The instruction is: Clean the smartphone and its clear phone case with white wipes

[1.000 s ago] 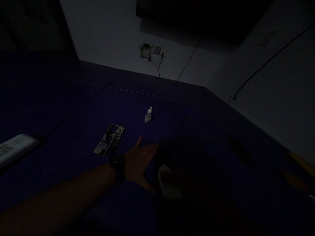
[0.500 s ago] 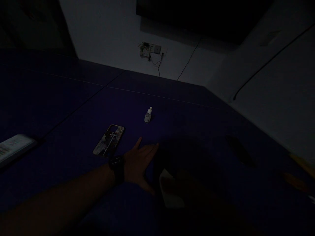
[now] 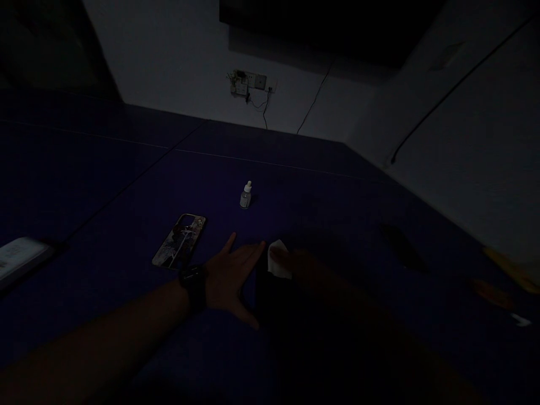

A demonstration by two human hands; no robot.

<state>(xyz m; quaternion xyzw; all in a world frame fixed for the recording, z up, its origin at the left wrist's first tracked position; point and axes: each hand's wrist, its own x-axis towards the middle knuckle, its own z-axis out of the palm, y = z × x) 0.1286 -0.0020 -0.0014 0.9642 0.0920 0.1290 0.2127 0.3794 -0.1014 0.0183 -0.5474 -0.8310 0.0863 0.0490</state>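
Note:
My left hand (image 3: 230,275), with a dark watch (image 3: 194,281) on its wrist, lies with fingers spread along the left edge of a black area (image 3: 272,315), apparently a flat dark object. Its outline is lost in the gloom. A white cloth or tissue (image 3: 276,271) is pressed under the closed fingers of my right hand (image 3: 295,263), near the far end of that dark area. Left of my left hand lies a patterned phone case (image 3: 179,242) with a camera cutout. Beyond the hands stands a small clear dropper bottle (image 3: 245,199) with a white top.
A white box (image 3: 21,256) sits at the left edge on the dark blue surface (image 3: 113,236). Toward the right are a dark flat oblong (image 3: 403,247), a yellow item (image 3: 508,267) and an orange one (image 3: 491,293). Wall sockets with cables (image 3: 253,84) are behind.
My right hand has moved the white cloth forward, away from me, to beside my left fingertips. My left hand keeps its spread pose. The view has shifted slightly.

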